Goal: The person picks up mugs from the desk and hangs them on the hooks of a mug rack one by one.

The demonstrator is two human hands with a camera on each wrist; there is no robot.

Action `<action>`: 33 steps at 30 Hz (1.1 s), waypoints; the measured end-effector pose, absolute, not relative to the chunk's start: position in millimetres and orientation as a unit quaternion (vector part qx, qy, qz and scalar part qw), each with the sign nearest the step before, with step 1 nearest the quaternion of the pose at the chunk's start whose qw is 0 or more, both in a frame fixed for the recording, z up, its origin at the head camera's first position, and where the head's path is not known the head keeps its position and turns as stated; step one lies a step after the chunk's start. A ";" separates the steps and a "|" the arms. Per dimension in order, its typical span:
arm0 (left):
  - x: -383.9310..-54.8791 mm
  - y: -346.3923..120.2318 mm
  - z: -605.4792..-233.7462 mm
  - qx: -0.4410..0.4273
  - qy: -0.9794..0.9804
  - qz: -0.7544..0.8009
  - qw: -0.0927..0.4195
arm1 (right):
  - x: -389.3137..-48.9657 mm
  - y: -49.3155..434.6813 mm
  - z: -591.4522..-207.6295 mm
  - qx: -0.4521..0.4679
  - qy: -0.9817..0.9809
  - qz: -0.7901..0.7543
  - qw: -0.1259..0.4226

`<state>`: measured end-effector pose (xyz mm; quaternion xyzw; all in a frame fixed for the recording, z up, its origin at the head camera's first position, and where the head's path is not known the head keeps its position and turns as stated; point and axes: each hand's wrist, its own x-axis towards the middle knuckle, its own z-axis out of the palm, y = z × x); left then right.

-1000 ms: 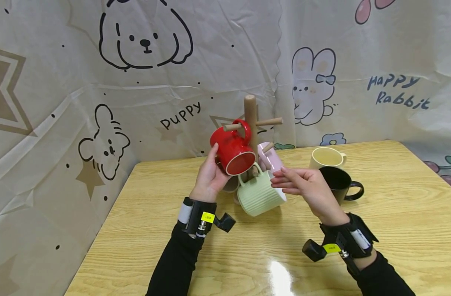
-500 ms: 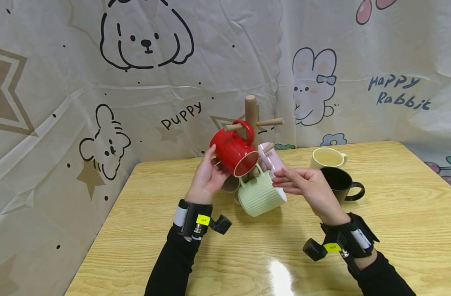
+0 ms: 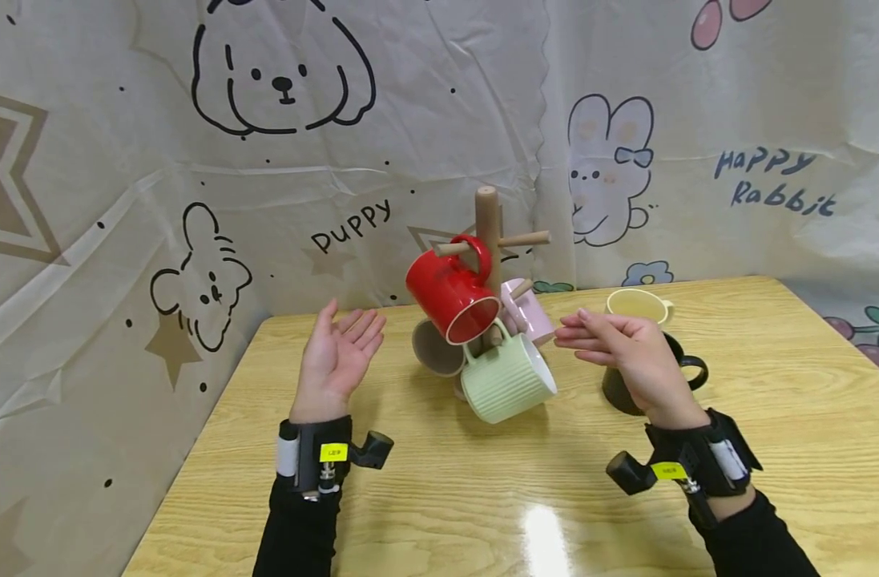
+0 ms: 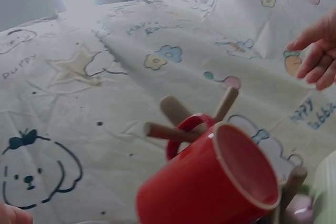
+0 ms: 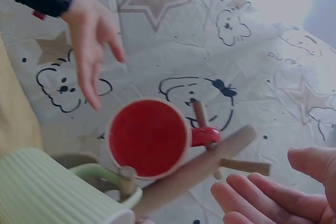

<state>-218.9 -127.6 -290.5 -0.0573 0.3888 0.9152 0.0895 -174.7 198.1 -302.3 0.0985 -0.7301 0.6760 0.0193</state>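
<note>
A red mug point(image 3: 449, 292) hangs by its handle from an upper peg of the wooden mug tree point(image 3: 487, 216). Below it a ribbed pale green mug point(image 3: 507, 381) hangs tilted, with a pink mug point(image 3: 529, 312) behind and a greyish mug point(image 3: 437, 349) to the left. My left hand point(image 3: 338, 357) is apart from the red mug, palm up and fingers straight, holding nothing. On the other side, my right hand point(image 3: 626, 353) has its fingers extended beside the pink mug and overlaps the black mug point(image 3: 622, 391) in the head view. Nothing is in its grip.
A cream mug point(image 3: 637, 304) stands on the wooden table point(image 3: 453, 497) at the back right, behind the black mug. One upper peg point(image 3: 529, 238) of the mug tree sticks out to the right with no mug on it. A printed cloth point(image 3: 302, 224) hangs behind the table.
My left hand has let go of the red mug and moved left and down, away from it. The red mug stays hanging on the peg. My right hand has shifted slightly right.
</note>
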 end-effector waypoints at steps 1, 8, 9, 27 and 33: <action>-218.0 -132.5 -290.8 -0.055 0.386 0.916 0.089 | -175.0 200.6 -301.5 0.100 -0.724 0.682 0.021; -214.4 -149.6 -289.9 -0.046 0.371 0.923 0.090 | -176.0 209.3 -299.3 0.109 -0.701 0.704 0.031; -213.8 -149.7 -289.5 -0.045 0.370 0.924 0.092 | -176.3 209.8 -299.5 0.107 -0.701 0.704 0.030; -182.9 -147.2 -271.7 0.080 0.825 0.558 -0.034 | -174.9 221.9 -295.3 0.115 -0.681 0.722 0.042; -173.5 -147.6 -274.1 0.154 0.961 0.232 0.001 | -175.3 224.9 -294.3 0.112 -0.684 0.719 0.052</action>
